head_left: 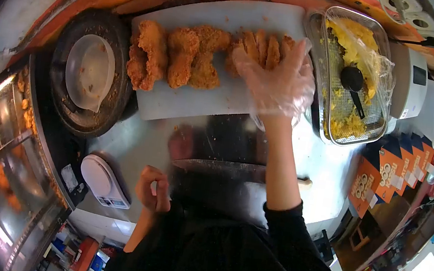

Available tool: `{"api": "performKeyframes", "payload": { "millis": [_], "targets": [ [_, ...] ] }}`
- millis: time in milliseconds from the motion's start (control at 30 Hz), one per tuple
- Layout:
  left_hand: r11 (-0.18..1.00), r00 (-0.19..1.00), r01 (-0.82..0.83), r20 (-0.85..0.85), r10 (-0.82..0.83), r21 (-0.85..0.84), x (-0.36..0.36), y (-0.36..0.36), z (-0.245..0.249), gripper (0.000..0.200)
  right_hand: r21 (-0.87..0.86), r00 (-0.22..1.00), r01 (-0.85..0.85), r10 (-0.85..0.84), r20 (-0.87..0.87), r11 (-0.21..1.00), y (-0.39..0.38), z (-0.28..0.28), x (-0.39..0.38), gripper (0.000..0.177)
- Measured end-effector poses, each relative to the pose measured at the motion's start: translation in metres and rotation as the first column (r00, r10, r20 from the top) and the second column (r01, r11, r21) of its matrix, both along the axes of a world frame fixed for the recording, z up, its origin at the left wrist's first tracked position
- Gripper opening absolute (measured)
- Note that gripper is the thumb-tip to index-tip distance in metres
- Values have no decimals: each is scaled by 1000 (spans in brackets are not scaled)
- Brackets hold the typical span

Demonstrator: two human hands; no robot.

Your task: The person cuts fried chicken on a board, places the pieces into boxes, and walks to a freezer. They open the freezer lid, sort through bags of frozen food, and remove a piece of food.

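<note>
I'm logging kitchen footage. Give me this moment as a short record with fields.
right hand: gloved, fingers spread on the sliced cutlet
left hand: bare, curled, above the counter
cutting board: white, also holds whole fried cutlets
knife: lies on the counter near the board
tray: yellow crumbs and a black scoop, beside board
</note>
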State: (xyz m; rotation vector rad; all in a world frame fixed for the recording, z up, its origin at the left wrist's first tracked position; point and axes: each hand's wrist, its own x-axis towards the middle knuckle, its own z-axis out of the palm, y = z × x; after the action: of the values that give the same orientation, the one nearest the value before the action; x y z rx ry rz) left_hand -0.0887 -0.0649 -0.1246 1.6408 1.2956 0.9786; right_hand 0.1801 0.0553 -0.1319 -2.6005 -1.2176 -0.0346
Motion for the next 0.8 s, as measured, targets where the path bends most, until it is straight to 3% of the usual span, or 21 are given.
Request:
{"api": "performKeyframes", "payload": {
  "millis": [67, 100, 133, 167, 233, 333, 400, 567, 633, 767, 800],
  "targets": [
    [1000, 1000, -9, -21, 9, 5, -1, 4, 2, 3, 199, 955, -47, 102, -278, 979, 12, -20, 1, 110],
    [1000, 999, -20, -42, 20, 11, -2, 7, 2, 3, 304, 955, -16, 105, -279, 953, 16, -30, -5, 99],
    [1000, 999, -23, -44, 23, 9, -3, 9, 0, 3, 302, 954, -18, 107, -281, 953, 18, -36, -5, 99],
    [999, 998, -43, -44, 42, -12, -3, 9, -2, 3, 307, 813, 6, 174, -556, 952, 18, -43, -5, 88],
    [997, 997, -69, -48, 67, -46, -5, 7, -1, 3, 290, 586, 28, 220, -780, 956, 16, -46, -7, 79],
    [996, 996, -74, -52, 72, -45, -2, 13, -3, 4, 338, 541, -116, 345, -767, 934, 16, -44, 0, 61],
    [997, 997, -71, -31, 71, -7, -1, 14, -4, 4, 384, 333, 165, 316, -889, 908, 12, -27, 3, 46],
    [995, 996, -80, -41, 78, -57, 1, 13, -5, 5, 383, 278, 246, 313, -908, 890, 6, -19, 5, 47],
    [992, 995, -91, -46, 87, -83, 2, 13, -4, 5, 438, 364, 204, 347, -864, 876, 5, -15, 5, 47],
    [995, 997, -75, -37, 73, -66, 1, 9, -1, 5, 489, 379, 241, 382, -843, 838, -5, 4, 4, 47],
    [997, 997, -63, -35, 62, -50, 0, 6, 0, 6, 440, 475, 161, 321, -819, 884, -10, 9, 5, 44]
  ]
}}
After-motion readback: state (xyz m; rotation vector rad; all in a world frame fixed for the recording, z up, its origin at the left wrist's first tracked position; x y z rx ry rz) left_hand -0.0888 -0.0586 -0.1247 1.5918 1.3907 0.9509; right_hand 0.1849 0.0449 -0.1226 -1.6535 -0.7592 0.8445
